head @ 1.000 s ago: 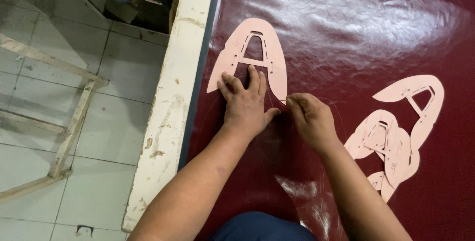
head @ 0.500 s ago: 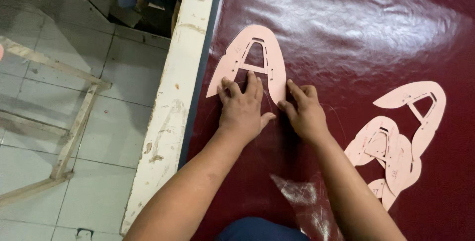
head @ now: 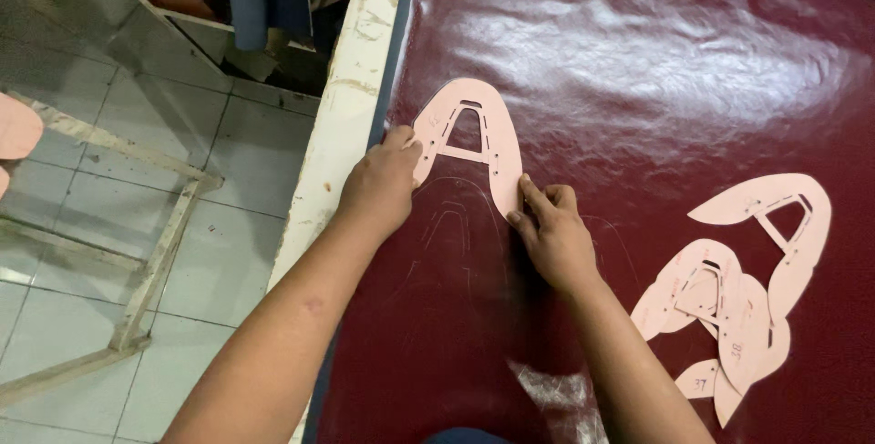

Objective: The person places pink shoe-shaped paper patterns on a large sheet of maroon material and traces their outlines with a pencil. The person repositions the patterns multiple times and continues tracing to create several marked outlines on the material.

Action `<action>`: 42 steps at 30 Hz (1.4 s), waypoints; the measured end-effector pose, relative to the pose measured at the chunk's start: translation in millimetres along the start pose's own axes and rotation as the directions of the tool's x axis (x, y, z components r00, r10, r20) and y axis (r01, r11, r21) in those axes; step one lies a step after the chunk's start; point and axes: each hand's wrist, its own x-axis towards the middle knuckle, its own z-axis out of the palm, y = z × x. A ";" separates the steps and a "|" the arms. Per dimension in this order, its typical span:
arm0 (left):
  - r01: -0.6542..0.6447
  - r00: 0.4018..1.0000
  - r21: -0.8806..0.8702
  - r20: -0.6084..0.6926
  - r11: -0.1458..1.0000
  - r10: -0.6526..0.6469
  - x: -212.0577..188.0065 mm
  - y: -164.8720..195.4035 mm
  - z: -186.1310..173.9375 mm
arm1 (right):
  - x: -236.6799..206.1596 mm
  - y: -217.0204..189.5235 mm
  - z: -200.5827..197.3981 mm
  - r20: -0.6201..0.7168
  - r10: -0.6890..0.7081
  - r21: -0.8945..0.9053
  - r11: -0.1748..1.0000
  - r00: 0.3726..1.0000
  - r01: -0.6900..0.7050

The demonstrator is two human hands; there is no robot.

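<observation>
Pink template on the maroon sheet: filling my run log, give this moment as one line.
left hand: touching pink template | right hand: fingertips on its right leg | maroon sheet: flat | spare templates: right

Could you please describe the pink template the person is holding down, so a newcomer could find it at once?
On the glossy dark red sheet, look near its left edge by the cream table rim. The pink A-shaped template lies flat there, pinned by the left hand and right hand. Unlike the overlapping pink templates at right, it lies alone.
</observation>
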 end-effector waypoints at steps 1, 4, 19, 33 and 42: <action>-0.027 0.999 -0.056 -0.048 0.998 0.024 -0.2 -3.8 -0.5 | -0.3 -0.8 -0.7 0.009 0.011 0.000 1.000 1.000 -0.011; -0.098 0.986 -0.179 -0.148 0.979 0.072 0.8 -15.3 3.9 | -0.1 -3.1 -2.3 0.016 0.017 0.011 1.000 1.000 -0.017; -0.131 0.988 -0.359 -0.129 0.924 0.089 1.4 -35.0 8.5 | 4.7 -0.4 -3.6 0.056 0.025 -0.019 1.000 0.998 -0.024; -0.186 0.981 -0.121 -0.080 0.975 0.177 10.2 -26.7 -1.1 | 6.9 11.0 -2.5 0.077 -0.040 0.085 0.996 0.996 0.034; -0.250 0.966 0.353 0.023 0.902 0.259 27.8 -2.8 -5.7 | 7.4 45.2 -4.9 0.021 -0.150 0.430 0.894 0.988 0.127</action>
